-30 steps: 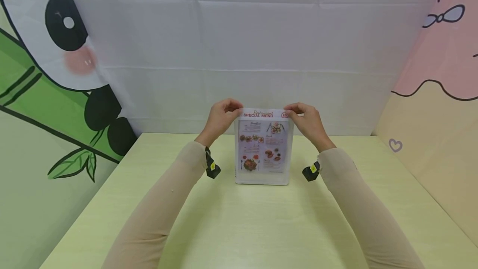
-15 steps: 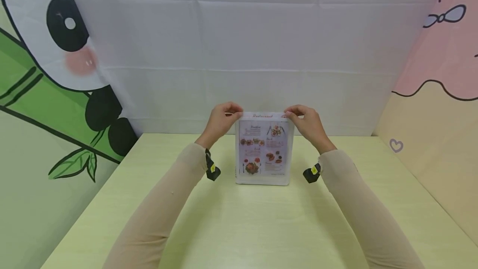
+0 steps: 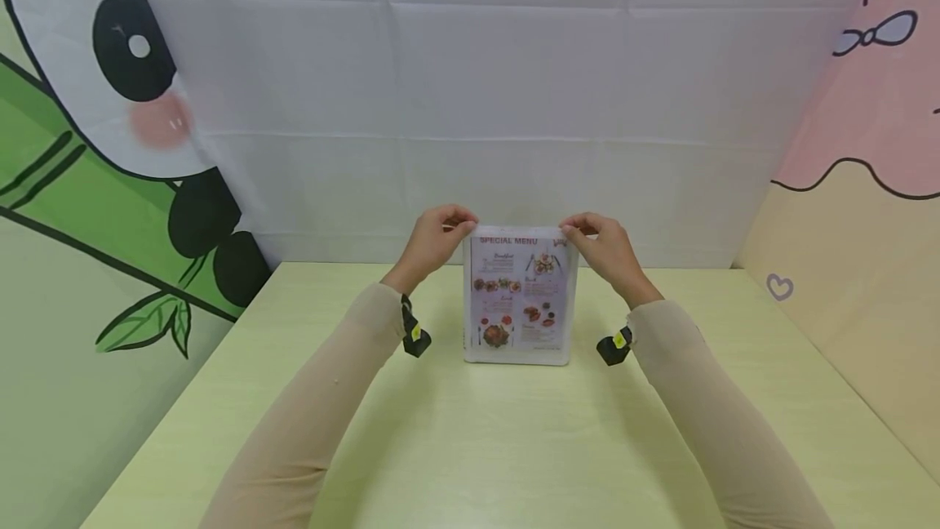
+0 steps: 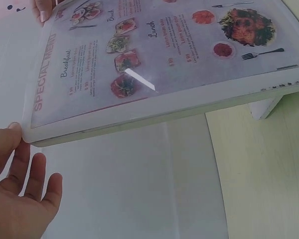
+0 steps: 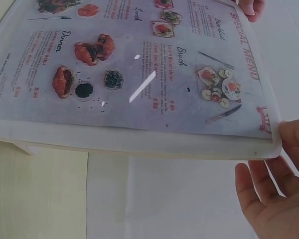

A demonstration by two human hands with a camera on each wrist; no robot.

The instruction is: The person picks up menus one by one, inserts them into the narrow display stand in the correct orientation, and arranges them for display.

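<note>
A white-framed menu stand is upright on the table, holding a printed restaurant menu sheet behind its clear front. "SPECIAL MENU" shows just under the stand's top edge. My left hand pinches the top left corner, and my right hand pinches the top right one. In the left wrist view the thumb of the left hand presses the corner, with the other fingers below the edge. The right wrist view shows the right hand gripping its corner likewise.
The stand rests on a pale wood table. Behind it hangs a white cloth with fold lines. Cartoon-printed panels border the table, a green one at the left and a pink and cream one at the right.
The menu sheet, which stuck out above the stand's top, has slid down into it. Both hands have moved slightly down with it to the stand's top corners.
</note>
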